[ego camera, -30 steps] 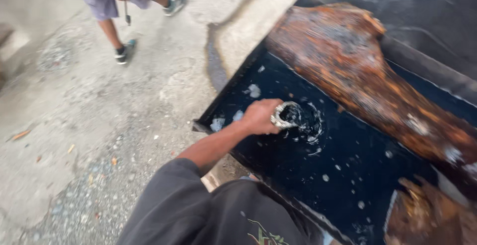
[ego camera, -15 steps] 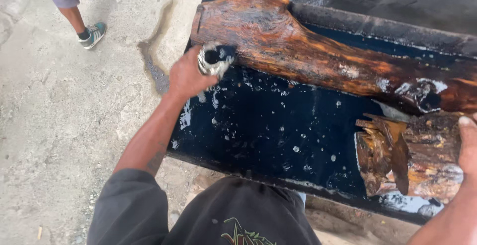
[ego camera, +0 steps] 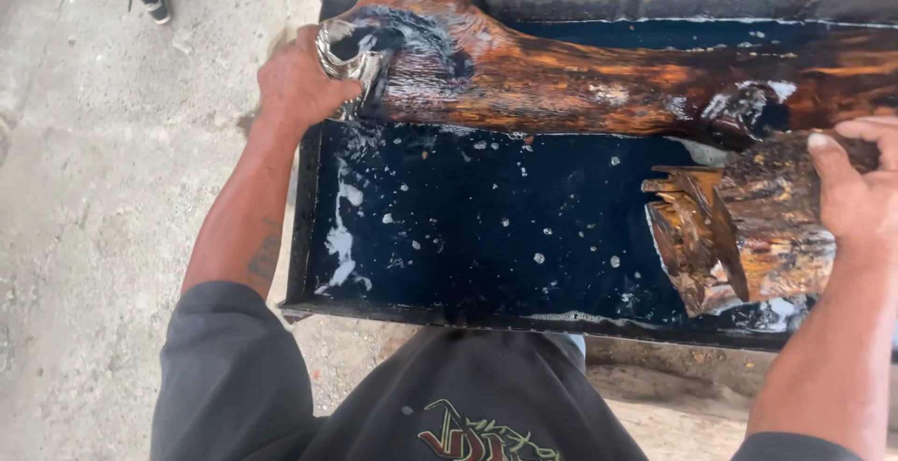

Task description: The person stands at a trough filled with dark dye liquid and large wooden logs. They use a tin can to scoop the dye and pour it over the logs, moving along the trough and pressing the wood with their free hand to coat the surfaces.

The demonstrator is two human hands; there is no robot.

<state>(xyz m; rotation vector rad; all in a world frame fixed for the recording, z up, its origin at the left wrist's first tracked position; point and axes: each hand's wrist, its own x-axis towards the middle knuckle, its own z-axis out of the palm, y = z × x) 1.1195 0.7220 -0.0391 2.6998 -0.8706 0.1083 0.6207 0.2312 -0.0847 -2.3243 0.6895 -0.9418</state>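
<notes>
Two pieces of wood lie in a shallow black metal tray (ego camera: 393,309) of dark liquid flecked with white foam. Most of the long reddish-brown log (ego camera: 599,87), lying along the tray's far side, already glistens wet, with dark liquid pooled on its left end; by my judgement the wetting is well along, though duller patches remain near its right end. Nearer and to the right, the splintered wood chunk (ego camera: 739,237) also looks wet. At the log's left end, the left hand (ego camera: 295,82) grasps a small shiny metal cup (ego camera: 341,50), tipped against the wood. On the chunk's right edge, the right hand (ego camera: 856,190) grips it.
</notes>
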